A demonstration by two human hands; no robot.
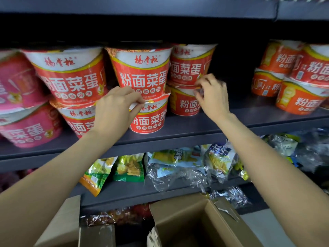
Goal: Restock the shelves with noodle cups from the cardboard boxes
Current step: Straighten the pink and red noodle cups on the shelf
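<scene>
Red noodle cups stand two high on the dark shelf [195,127]. My left hand [115,107] pinches the rim of the lower middle cup [151,120], under an upper cup [142,70]. My right hand [212,97] has its fingers curled at the seam between the two cups of the stack to the right, the upper one [188,65] and the lower one [183,104]; whether it grips them is unclear. An open cardboard box [187,221] sits below, its inside mostly hidden.
Pink cups [23,111] fill the shelf's left end and orange cups [293,82] its right, with a dark gap [238,77] between the red and orange cups. The shelf below holds snack bags [178,166]. A second cardboard flap [62,223] lies at lower left.
</scene>
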